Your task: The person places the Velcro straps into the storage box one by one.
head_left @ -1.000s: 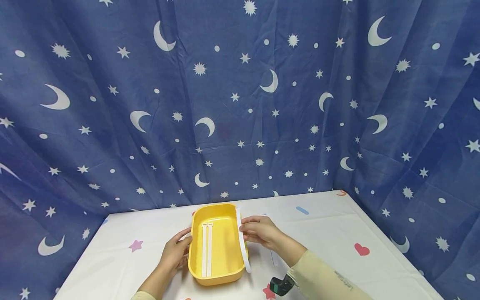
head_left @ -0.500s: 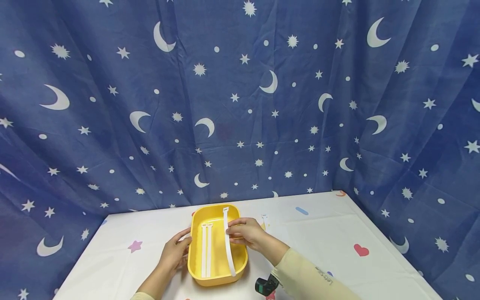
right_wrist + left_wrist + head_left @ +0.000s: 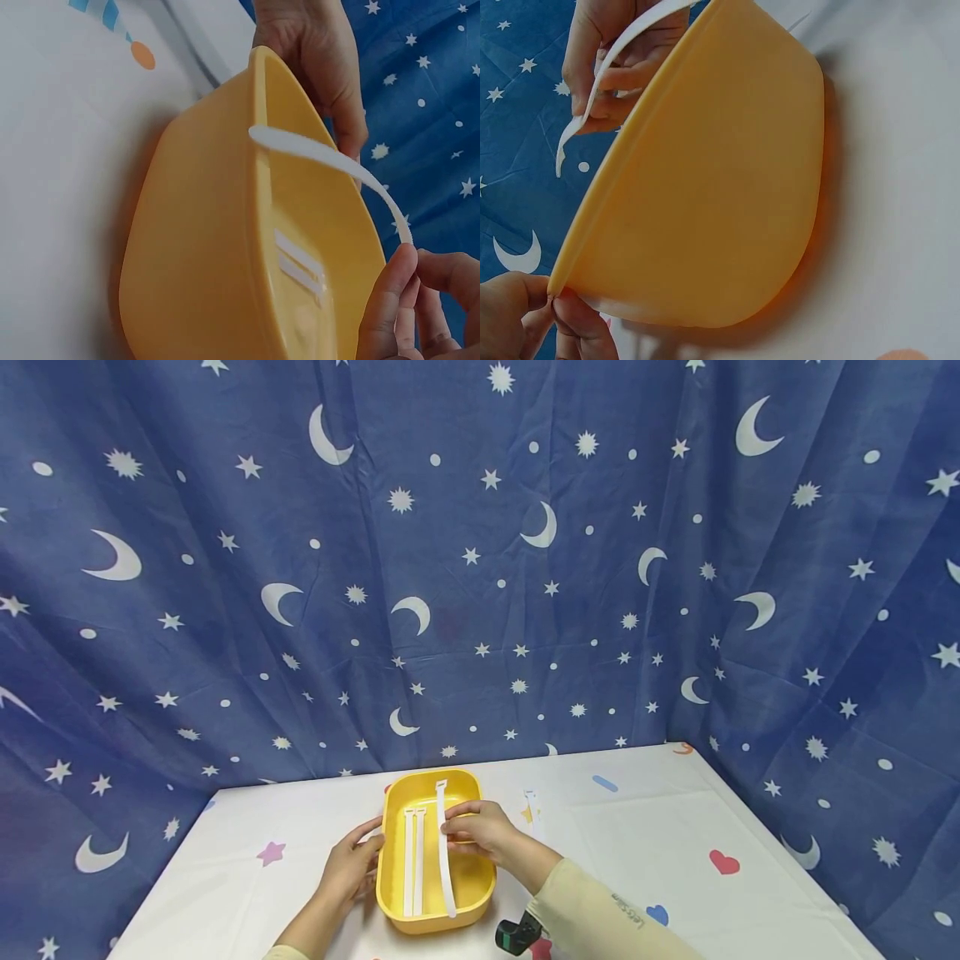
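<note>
A yellow plastic tub (image 3: pixel 468 889) stands on the table. Its left rim is pinched between the thumb and fingers of my left hand (image 3: pixel 348 868), also seen in the left wrist view (image 3: pixel 532 319). My right hand (image 3: pixel 487 831) is above the tub's right half and pinches a long white cable tie (image 3: pixel 442 852), slotted end away from me. In the right wrist view, the cable tie (image 3: pixel 322 154) bends from the fingertips, its tail at the tub's near rim. Two more cable ties (image 3: pixel 413 860) lie side by side on the tub's left floor.
Another white tie (image 3: pixel 532 806) lies on the table right of the tub, partly hidden by my right arm. A dark device (image 3: pixel 517 933) is at my right wrist. The white tablecloth (image 3: pixel 637 827) has coloured shapes, and a blue starry curtain (image 3: pixel 480 610) hangs behind.
My right hand has carried the cable tie leftward from the tub's right rim to above its inside. The tie on the table has come into view. My left hand has stayed on the rim.
</note>
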`<state>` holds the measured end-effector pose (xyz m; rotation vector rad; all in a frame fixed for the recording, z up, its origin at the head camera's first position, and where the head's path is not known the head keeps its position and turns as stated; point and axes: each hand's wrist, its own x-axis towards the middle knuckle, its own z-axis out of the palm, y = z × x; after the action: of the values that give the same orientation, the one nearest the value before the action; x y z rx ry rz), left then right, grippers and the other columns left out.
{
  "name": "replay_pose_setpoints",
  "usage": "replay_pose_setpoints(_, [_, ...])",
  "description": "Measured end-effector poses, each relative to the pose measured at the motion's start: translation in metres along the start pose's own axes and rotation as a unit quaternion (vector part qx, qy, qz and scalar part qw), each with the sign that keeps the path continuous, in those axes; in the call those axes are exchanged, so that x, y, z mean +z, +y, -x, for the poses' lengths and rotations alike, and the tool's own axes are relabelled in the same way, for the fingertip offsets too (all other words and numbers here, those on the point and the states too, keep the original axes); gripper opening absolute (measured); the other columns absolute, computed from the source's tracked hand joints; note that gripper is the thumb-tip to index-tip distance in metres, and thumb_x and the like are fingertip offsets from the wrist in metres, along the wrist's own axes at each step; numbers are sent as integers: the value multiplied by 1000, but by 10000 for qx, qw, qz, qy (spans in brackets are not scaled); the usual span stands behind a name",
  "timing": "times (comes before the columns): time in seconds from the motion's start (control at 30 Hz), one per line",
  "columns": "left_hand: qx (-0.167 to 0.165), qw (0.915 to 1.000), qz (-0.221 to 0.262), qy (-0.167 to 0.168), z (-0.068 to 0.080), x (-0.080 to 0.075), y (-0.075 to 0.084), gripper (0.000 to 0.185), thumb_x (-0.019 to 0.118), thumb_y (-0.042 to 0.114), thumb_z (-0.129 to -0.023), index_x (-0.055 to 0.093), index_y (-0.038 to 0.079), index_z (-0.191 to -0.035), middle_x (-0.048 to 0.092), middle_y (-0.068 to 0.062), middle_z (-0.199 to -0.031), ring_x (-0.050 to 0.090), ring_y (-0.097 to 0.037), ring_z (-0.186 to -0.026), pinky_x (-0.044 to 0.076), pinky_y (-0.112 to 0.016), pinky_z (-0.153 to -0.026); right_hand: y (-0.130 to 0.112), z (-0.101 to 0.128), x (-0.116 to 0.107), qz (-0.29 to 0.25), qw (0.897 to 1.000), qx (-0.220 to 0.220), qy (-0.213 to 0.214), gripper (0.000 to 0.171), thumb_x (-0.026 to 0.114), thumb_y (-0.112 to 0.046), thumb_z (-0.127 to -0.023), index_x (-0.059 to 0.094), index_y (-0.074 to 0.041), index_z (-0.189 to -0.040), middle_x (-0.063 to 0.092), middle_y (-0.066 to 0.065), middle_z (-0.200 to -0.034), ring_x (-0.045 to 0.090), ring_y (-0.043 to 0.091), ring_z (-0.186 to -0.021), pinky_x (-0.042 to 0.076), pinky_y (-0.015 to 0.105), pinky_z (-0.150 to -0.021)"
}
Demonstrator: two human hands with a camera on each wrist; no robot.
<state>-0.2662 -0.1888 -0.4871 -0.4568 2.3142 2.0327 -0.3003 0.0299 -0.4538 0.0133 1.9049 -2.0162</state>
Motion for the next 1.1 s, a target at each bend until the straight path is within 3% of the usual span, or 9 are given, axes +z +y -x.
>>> replay_pose_setpoints(0.23, [-3, 10000, 52, -10, 1, -1, 0, 47, 54, 20, -99, 48, 6, -143, 62, -16, -101, 66, -15, -74, 59, -30, -62, 3, -4, 10, 166, 9998, -38, 44, 23, 74, -1, -83, 67, 3, -104, 67, 10, -84, 65, 12, -67, 60, 37, -76])
replay_pose_setpoints(0.57, [-65, 10000, 45, 1, 1, 1, 0, 46, 55, 19, -98, 49, 7, -143, 64, -14, -98, 66, -14, -71, 56, -27, -57, 7, -8, 16, 134, 9997, -149, 167, 19, 72, 4, -81, 66, 4, -99, 66, 10, -83, 63, 13, -65, 61, 34, -69])
replay_pose_setpoints(1.1, [-11, 9999, 152, 9, 1, 1, -1, 45, 54, 16, -98, 51, 6, -141, 65, -13, -96, 66, -14, -71, 58, -28, -59, 21, -13, 28, 801, 9945, -472, 474, 13, 71, 7, -81, 66, 5, -93, 63, 4, -69, 58, 9, -54, 60, 29, -60])
